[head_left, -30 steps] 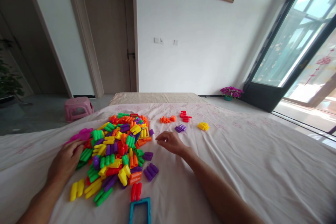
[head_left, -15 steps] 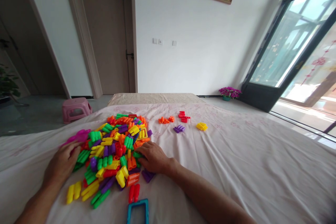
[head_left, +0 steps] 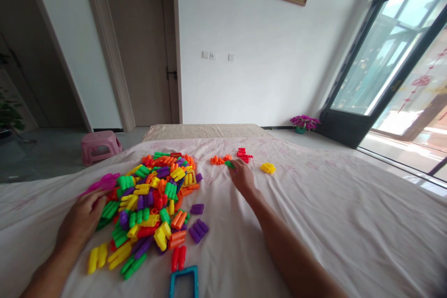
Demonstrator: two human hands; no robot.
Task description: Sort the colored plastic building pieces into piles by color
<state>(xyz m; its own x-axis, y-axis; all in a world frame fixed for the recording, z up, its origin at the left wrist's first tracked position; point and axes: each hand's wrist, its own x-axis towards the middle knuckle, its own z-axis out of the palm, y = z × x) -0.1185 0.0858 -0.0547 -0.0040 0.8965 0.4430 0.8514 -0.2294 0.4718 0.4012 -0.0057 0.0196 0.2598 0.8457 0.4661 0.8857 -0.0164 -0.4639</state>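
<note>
A heap of plastic building blocks (head_left: 143, 189) in green, yellow, orange, red and purple lies on the cloth. At its left edge rests my left hand (head_left: 84, 212), thumb and fingers apart, beside a magenta piece (head_left: 104, 181) and green blocks; its fingertips are partly hidden. My right hand (head_left: 241, 176) is closed on a green block (head_left: 229, 164), reaching out over the sorted groups. Close to it are orange blocks (head_left: 219, 160), red blocks (head_left: 243, 154) and, further right, yellow blocks (head_left: 268, 168). The purple group there is covered by my hand.
Two purple blocks, one a larger purple block (head_left: 198, 231), lie right of the heap. A blue rectangular frame (head_left: 184, 271) sits at the front edge of view. The pale cloth (head_left: 324, 223) is wrinkled. Beyond stand a pink stool (head_left: 101, 146) and a potted flower (head_left: 305, 123).
My right hand has moved from the heap's right side up and right to the small groups, carrying a green block. A purple block it covered now shows. My left hand stays put.
</note>
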